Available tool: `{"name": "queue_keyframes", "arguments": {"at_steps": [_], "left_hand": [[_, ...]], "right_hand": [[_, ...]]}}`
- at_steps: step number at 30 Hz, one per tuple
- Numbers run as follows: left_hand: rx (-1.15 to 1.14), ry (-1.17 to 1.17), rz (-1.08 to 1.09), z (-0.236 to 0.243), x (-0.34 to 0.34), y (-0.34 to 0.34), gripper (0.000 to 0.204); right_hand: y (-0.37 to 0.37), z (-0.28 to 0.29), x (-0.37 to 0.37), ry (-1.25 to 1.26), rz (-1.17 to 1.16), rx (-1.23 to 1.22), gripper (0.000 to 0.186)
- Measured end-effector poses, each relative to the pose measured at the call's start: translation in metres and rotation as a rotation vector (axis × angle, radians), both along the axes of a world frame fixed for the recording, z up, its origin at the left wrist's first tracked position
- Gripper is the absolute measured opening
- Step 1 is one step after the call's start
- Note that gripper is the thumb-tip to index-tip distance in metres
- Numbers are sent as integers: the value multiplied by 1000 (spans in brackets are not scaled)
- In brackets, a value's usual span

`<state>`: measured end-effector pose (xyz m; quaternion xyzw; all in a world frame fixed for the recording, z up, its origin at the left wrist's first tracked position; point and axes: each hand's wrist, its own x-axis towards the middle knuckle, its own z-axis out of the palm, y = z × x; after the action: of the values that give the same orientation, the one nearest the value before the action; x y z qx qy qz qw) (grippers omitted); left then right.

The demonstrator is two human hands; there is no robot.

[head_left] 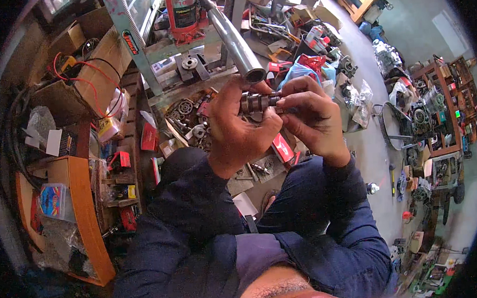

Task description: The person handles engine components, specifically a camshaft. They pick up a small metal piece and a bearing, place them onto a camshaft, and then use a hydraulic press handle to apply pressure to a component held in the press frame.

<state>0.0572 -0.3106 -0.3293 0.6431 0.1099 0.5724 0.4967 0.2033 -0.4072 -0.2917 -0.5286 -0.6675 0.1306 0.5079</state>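
A short steel camshaft (258, 102), with lobes and what looks like a bearing at its left end, is held up in front of me. My left hand (240, 128) wraps its fingers and thumb round the left end, hiding part of it. Thumb and fingertips of my right hand (313, 117) pinch the thinner right end. Just beyond my left fingers is the open end of a steel pipe (235, 41). Under my hands lie a red and white box (282, 148) and some small metal parts (260, 168).
A red hydraulic bottle jack (183, 14) stands in a green press frame (139, 51) at the far left. Loose engine parts (185, 108) litter its base. A cardboard box (71, 93) and an orange-edged bin (85, 211) are on my left. Engines and racks (430, 106) line the right.
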Motion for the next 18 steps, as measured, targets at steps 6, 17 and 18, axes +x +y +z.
{"name": "queue_keyframes", "arguments": {"at_steps": [6,17,18], "left_hand": [[-7,17,25,4,-3,-2,33],[117,129,202,4,-8,-3,40],[111,128,205,4,-8,-3,40]], "right_hand": [[-1,-3,1,25,6,3,22],[3,-8,1,34,10,49,24],[3,-9,1,38,-20,43,23]]}}
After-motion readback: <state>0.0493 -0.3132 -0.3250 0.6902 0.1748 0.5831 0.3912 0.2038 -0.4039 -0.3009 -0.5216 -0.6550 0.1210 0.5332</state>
